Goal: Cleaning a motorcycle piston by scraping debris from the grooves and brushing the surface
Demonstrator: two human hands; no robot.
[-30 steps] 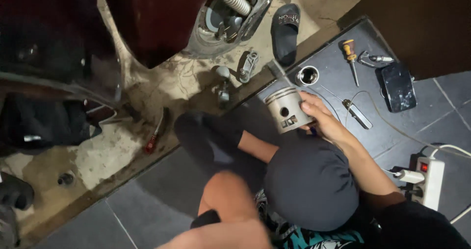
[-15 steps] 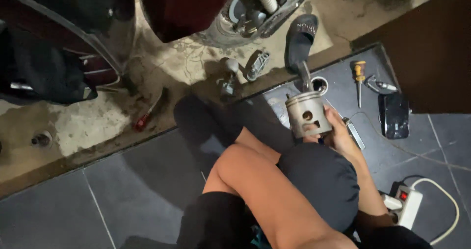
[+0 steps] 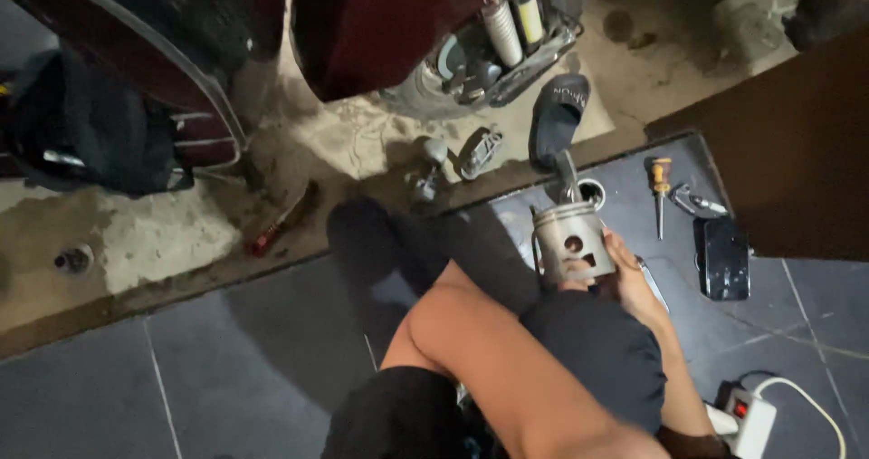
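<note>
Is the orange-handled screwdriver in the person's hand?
No, the orange-handled screwdriver lies on the dark floor tiles, apart from the right hand, which holds a metal piston.

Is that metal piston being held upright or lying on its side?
Upright: the piston stands crown-up in the right hand, its side pin hole facing the camera.

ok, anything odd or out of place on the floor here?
A lone black slide sandal lies among loose metal parts by the wheel; its pair isn't visible. Right hand holds the grey metal piston.
</note>
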